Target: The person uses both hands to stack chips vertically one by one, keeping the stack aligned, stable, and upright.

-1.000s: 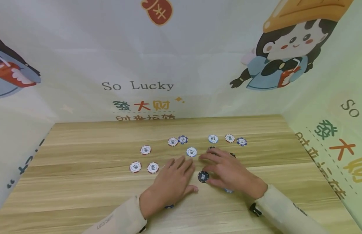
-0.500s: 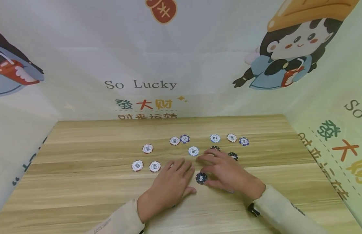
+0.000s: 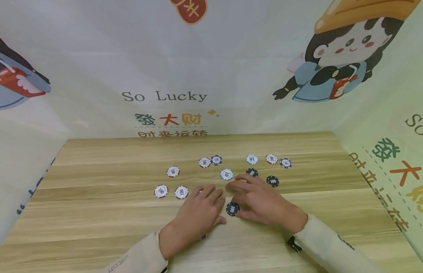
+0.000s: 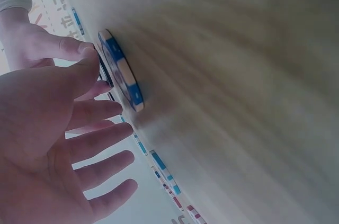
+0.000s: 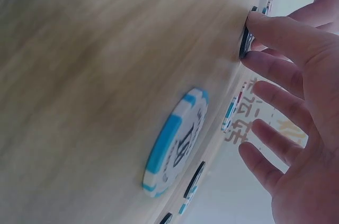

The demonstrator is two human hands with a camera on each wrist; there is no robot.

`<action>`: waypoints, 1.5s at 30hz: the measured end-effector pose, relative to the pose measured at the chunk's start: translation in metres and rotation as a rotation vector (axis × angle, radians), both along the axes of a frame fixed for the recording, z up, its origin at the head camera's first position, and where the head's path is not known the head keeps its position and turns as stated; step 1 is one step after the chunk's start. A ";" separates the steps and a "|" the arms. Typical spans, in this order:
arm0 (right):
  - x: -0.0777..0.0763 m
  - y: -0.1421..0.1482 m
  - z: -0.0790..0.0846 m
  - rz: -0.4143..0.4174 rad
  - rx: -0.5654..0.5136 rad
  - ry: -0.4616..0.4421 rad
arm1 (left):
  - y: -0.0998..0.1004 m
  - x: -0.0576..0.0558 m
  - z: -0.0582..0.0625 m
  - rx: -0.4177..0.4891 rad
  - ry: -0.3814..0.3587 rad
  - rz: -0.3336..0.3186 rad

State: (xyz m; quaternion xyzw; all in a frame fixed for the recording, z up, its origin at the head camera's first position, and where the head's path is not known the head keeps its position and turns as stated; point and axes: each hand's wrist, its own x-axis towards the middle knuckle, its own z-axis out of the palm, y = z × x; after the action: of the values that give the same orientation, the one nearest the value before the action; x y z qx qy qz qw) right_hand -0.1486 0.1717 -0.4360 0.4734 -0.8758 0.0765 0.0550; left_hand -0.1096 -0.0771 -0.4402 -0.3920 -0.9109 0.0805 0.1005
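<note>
A black poker chip [image 3: 233, 209] marked 100 lies on the wooden table between the two hands. My right hand [image 3: 264, 201] pinches its edge with thumb and index finger, the other fingers spread above the table; the right wrist view has the same black chip [image 5: 246, 41] at the fingertips. My left hand [image 3: 199, 212] is held palm down left of it, fingers extended, holding nothing. Part of another chip peeks out between its fingers. Below the left palm lies a blue chip [image 4: 121, 70], mostly hidden in the head view. A light-blue-and-white chip [image 5: 177, 144] lies beneath the right hand.
Red-and-white chips [image 3: 161, 191] lie to the left. Further back are a light blue chip [image 3: 226, 174], dark blue chips [image 3: 285, 163] and black chips [image 3: 272, 181]. Printed cloth walls [image 3: 231, 94] enclose the table's back and sides.
My right hand has slid the black chip a little left and nearer the body. More of the black chips behind that hand shows now. My left hand has hardly moved.
</note>
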 end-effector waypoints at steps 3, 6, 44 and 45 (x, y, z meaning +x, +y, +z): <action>0.001 -0.002 0.000 0.010 0.002 0.010 | -0.001 0.002 0.001 0.004 -0.004 -0.003; 0.002 -0.003 0.000 0.018 -0.001 0.010 | -0.002 0.004 0.002 0.009 -0.010 -0.005; 0.009 0.008 0.015 0.020 -0.001 0.003 | 0.003 0.007 0.004 0.091 -0.063 -0.044; 0.010 0.011 0.015 0.014 0.000 0.004 | 0.004 0.007 0.004 0.097 -0.067 -0.046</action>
State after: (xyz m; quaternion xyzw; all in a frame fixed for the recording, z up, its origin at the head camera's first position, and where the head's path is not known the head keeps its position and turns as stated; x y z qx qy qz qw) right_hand -0.1388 0.1825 -0.4206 0.4799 -0.8722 0.0757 0.0562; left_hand -0.1028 -0.0734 -0.4363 -0.4099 -0.9074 0.0208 0.0908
